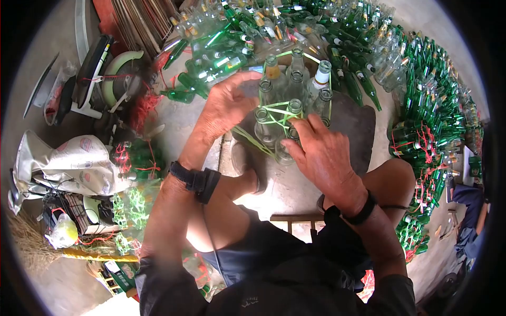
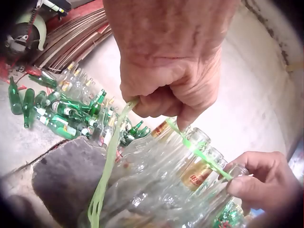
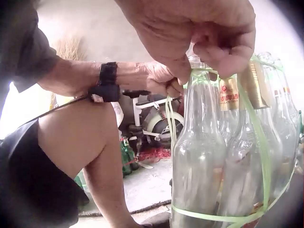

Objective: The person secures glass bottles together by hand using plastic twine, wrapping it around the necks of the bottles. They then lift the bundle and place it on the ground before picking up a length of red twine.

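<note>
1. At the far and right sides, heaped green glass bottles (image 1: 420, 95) are being supported by the floor (image 1: 179, 126).
2. In the middle, clear glass bottles (image 3: 197, 142) are being held upright and close together above a dark slab (image 1: 356, 129), bound round their bodies, seemingly against splaying.
3. Both forearms are being extended forward, elbows apart.
4. The left hand (image 1: 226, 102) is being held at the bottles' left, wrist bent, fingers curled round green plastic strap (image 2: 107, 175), probably for tension.
5. The right hand (image 1: 324, 152) is being lowered over the near necks, strap being pinched between thumb and fingers, seemingly against slipping.
</note>
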The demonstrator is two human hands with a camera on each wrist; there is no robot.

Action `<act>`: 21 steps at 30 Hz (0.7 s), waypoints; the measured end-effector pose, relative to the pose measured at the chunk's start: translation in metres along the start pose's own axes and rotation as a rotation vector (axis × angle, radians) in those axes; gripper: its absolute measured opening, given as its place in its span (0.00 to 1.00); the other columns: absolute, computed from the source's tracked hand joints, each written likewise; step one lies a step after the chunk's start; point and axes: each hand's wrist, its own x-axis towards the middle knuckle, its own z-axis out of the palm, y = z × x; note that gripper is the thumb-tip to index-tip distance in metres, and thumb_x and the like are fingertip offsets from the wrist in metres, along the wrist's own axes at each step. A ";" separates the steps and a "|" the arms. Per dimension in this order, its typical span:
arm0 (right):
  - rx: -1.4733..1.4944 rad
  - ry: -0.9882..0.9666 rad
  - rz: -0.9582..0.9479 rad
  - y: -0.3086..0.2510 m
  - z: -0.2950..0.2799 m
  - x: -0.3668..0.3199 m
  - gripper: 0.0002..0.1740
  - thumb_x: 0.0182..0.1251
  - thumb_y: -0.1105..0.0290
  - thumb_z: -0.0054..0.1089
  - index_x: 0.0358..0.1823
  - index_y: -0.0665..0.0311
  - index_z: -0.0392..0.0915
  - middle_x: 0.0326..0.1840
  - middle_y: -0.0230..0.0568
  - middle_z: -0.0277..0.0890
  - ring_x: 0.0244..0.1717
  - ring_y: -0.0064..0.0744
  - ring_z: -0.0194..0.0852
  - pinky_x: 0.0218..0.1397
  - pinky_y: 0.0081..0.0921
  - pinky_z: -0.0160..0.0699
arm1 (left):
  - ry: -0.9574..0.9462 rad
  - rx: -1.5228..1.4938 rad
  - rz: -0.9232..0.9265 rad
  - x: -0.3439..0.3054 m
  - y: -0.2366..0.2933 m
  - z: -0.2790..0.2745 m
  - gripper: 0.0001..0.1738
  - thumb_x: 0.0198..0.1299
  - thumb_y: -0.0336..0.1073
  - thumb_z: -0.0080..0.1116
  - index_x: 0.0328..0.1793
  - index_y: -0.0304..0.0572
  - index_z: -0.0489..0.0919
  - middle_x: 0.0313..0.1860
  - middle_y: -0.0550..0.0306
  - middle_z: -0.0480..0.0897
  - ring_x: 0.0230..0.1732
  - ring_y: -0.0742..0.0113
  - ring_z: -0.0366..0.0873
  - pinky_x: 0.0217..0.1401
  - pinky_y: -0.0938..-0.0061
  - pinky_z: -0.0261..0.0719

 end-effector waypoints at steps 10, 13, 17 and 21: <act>0.054 0.109 0.076 -0.002 0.014 -0.009 0.25 0.67 0.56 0.74 0.61 0.58 0.81 0.24 0.41 0.83 0.25 0.47 0.85 0.30 0.41 0.83 | -0.168 0.035 0.009 0.017 -0.009 -0.009 0.28 0.67 0.23 0.66 0.73 0.50 0.84 0.25 0.80 0.62 0.27 0.85 0.54 0.30 0.81 0.54; 0.060 0.101 0.102 -0.004 0.015 -0.009 0.25 0.67 0.55 0.74 0.60 0.58 0.81 0.22 0.42 0.81 0.25 0.47 0.85 0.29 0.42 0.82 | -0.166 0.025 -0.011 0.017 -0.008 -0.009 0.27 0.68 0.23 0.66 0.73 0.50 0.84 0.25 0.80 0.65 0.27 0.85 0.55 0.30 0.82 0.56; 0.109 0.059 0.127 0.002 0.015 -0.009 0.23 0.67 0.57 0.75 0.58 0.57 0.81 0.20 0.43 0.79 0.23 0.49 0.83 0.28 0.43 0.81 | -0.193 0.019 0.035 0.023 -0.024 -0.013 0.26 0.68 0.23 0.66 0.72 0.47 0.85 0.27 0.78 0.72 0.27 0.86 0.59 0.31 0.84 0.60; 0.154 0.122 0.085 0.005 0.015 -0.008 0.22 0.66 0.59 0.74 0.58 0.56 0.81 0.19 0.44 0.78 0.23 0.50 0.82 0.28 0.44 0.80 | -0.176 0.070 0.022 0.020 -0.019 -0.012 0.25 0.68 0.24 0.67 0.71 0.45 0.85 0.27 0.77 0.73 0.28 0.86 0.58 0.31 0.83 0.59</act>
